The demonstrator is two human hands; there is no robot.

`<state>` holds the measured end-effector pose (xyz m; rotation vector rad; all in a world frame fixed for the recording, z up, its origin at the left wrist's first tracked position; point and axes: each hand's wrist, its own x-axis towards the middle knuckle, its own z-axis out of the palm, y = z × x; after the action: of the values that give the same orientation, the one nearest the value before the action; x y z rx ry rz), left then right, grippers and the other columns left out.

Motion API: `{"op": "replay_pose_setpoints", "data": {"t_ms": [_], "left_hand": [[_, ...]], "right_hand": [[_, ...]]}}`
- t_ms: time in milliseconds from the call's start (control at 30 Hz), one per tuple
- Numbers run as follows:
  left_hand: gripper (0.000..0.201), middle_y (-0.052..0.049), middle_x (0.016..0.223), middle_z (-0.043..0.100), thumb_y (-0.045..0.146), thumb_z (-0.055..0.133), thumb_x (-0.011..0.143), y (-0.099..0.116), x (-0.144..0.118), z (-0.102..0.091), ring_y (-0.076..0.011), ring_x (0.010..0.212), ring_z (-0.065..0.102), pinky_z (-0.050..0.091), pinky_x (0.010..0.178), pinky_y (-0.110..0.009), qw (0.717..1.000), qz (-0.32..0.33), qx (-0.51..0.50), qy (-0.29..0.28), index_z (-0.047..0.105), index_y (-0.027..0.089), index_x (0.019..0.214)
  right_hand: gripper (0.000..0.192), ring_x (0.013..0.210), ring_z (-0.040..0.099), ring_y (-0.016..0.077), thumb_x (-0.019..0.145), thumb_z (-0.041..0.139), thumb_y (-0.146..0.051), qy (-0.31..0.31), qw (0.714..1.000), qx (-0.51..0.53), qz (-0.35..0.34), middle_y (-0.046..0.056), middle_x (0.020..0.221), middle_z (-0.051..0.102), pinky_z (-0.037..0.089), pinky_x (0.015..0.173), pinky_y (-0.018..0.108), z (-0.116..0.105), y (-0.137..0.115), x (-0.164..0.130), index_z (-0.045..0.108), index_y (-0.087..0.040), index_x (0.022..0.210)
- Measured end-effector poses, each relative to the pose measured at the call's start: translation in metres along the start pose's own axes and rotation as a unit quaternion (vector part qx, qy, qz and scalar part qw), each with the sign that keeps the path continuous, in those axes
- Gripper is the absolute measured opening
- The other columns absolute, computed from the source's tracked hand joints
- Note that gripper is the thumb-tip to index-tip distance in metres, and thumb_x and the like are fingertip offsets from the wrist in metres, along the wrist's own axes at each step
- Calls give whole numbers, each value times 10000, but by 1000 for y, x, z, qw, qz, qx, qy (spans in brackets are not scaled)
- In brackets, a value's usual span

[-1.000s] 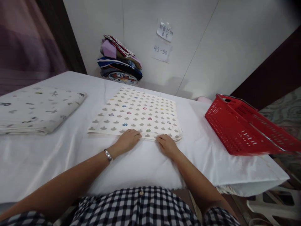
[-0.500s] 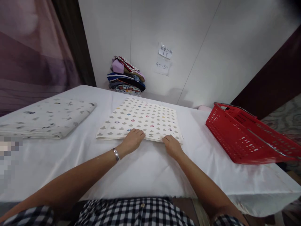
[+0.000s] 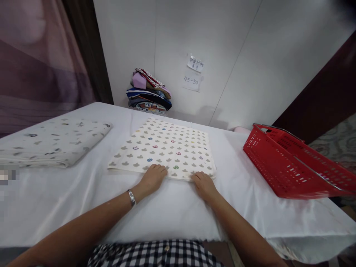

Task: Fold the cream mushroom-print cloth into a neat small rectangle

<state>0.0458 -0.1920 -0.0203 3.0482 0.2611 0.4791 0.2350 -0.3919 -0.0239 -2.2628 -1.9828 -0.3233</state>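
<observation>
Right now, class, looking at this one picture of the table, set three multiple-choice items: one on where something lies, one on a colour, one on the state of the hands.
1. Where does the basket stand?
A. on the table's right end
B. on the floor
C. on top of the patterned cloth

2. What colour is the basket?
A. blue
B. red
C. green

3. How do the left hand and right hand meet the folded patterned cloth?
A. both raised high above it
B. both resting at its near edge
C. one inside the basket

Answers:
1 A, it sits on the white table cover, to the right of the cloth.
2 B, its plastic lattice is plainly red.
3 B, the fingers of both hands lie on the near edge, and the cloth lies flat.
</observation>
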Motion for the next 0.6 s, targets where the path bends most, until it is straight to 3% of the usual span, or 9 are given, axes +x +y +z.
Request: {"op": "replay_pose_setpoints", "data": {"t_ms": [133, 267, 433, 600], "left_hand": [[295, -66, 895, 611, -28, 388, 725, -1, -2, 1, -203, 841, 528, 381, 758, -351, 999, -32, -17, 5, 569, 174, 842], [316, -57, 881, 612, -36, 372, 711, -2, -4, 2, -199, 826, 533, 390, 735, -344, 998, -58, -13, 12, 557, 179, 850], [294, -52, 834, 607, -25, 358, 739, 1, -5, 4, -189, 771, 527, 394, 714, -336, 999, -23, -23, 19, 551, 178, 829], [340, -40, 877, 616, -53, 383, 676, 2, -5, 11, -186, 817, 532, 398, 733, -324, 999, -6, -50, 7, 551, 179, 859]], "right_hand": [[386, 864, 530, 198, 751, 440, 7, 28, 1000, 4, 7, 77, 964, 610, 417, 742, 309, 3, 10, -8, 603, -187, 1042], [461, 918, 561, 207, 700, 431, 27, 63, 998, 5, 8, 84, 1024, 627, 446, 759, 320, 6, 36, -20, 600, -199, 1066], [448, 932, 587, 213, 722, 412, 11, 105, 994, 3, 16, 85, 1034, 642, 471, 798, 348, 7, 65, -40, 610, -216, 1054], [490, 934, 588, 219, 706, 395, 26, 96, 995, -1, 35, 79, 1021, 644, 470, 794, 359, 8, 64, -46, 624, -231, 1055]]}}
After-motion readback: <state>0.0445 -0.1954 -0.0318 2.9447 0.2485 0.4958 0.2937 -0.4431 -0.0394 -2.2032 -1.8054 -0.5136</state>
